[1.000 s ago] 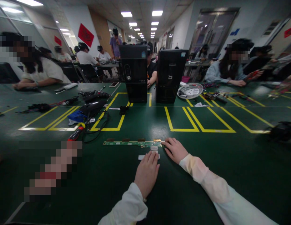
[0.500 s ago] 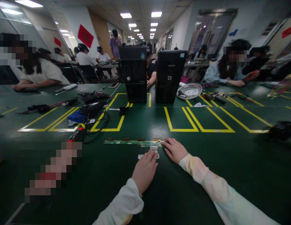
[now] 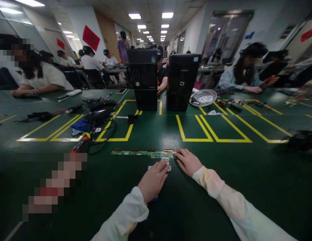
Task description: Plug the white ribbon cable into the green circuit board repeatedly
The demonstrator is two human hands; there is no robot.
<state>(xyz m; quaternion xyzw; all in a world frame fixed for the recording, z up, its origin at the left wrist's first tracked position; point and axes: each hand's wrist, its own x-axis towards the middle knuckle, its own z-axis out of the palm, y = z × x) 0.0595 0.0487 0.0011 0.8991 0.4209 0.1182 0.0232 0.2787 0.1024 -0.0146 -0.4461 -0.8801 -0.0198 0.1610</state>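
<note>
A long, narrow green circuit board lies on the table in front of me, with copper-coloured tabs along its far edge. My right hand holds the board's right end, fingers bent over it. Close to the board's near edge, my left hand has its fingers pressed together on a white flat piece, right by a white connector. Most of the white piece is hidden under those fingers. A small blue edge shows beneath my left wrist.
Two black computer towers stand farther back. Left are a red-and-black tool, a blue item and dark cables. A white basket sits back right. Yellow tape marks the green table. Several people sit around.
My left hand has shifted slightly left, and its wrist has turned outward. The blue edge under it has come into view. My right hand and the board have hardly moved.
</note>
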